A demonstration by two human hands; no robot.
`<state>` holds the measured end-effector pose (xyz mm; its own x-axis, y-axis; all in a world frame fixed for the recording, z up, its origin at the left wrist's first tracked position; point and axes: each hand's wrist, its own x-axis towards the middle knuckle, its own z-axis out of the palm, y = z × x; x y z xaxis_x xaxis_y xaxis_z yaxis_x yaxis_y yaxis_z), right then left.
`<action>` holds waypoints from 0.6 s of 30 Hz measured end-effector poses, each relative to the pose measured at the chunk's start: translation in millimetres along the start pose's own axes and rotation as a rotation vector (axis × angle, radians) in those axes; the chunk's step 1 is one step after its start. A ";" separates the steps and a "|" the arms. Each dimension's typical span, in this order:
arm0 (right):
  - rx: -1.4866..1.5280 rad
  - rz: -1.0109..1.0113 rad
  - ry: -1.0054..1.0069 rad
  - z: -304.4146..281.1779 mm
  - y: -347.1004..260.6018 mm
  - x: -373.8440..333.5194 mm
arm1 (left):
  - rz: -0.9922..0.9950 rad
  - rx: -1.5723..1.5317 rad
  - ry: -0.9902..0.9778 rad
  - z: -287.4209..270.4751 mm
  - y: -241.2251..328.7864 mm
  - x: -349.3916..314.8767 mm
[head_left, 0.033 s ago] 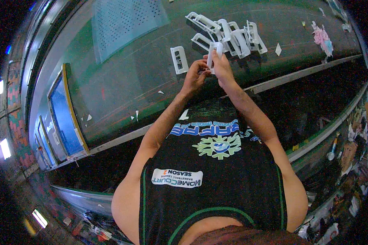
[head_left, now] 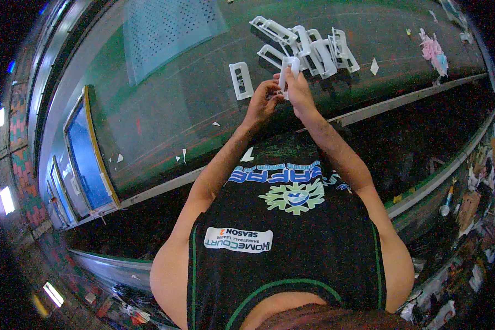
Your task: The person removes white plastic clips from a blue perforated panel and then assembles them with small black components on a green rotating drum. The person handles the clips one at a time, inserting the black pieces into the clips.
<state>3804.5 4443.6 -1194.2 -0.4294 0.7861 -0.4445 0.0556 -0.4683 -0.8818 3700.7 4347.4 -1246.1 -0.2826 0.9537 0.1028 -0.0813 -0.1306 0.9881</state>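
While a black sleeveless shirt [head_left: 291,258] with green trim is seen closest, bare forearms [head_left: 223,159] are stretched forward over a dark green table [head_left: 187,115]. Above it, a white frame [head_left: 283,78] (long, narrow and open in the middle) is grasped by the right hand [head_left: 301,96], with the thumb placed against its side. Near its lower end, the fingers of the left hand [head_left: 262,103] are curled close; whether it is pinched by them or merely touched cannot be told. Just left of the hands, a lone frame [head_left: 247,81] is laid flat on the table. Beyond the held piece, a loose pile [head_left: 324,58] of similar frames is heaped, some overlapped by others. To the right, a pale scrap [head_left: 374,66] and, well apart, a pink rag [head_left: 434,55] are seen. Toward the far left, a bluish sheet [head_left: 168,38] dotted with holes is spread.
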 end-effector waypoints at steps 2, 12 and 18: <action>-0.022 -0.026 0.005 -0.5 0.7 1.4 | 0.052 0.134 -0.025 -0.5 2.7 -1.0; -0.012 -0.108 0.007 4.3 -2.9 18.9 | -0.101 -0.110 0.055 -3.6 12.4 10.4; -0.055 -0.051 0.036 5.5 -5.7 20.9 | -0.211 -0.046 0.156 6.1 13.1 9.0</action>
<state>3790.3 4460.6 -1197.6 -0.4006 0.8229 -0.4029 0.0845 -0.4047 -0.9105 3702.9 4355.9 -1231.6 -0.3983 0.9083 -0.1277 -0.1962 0.0517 0.9792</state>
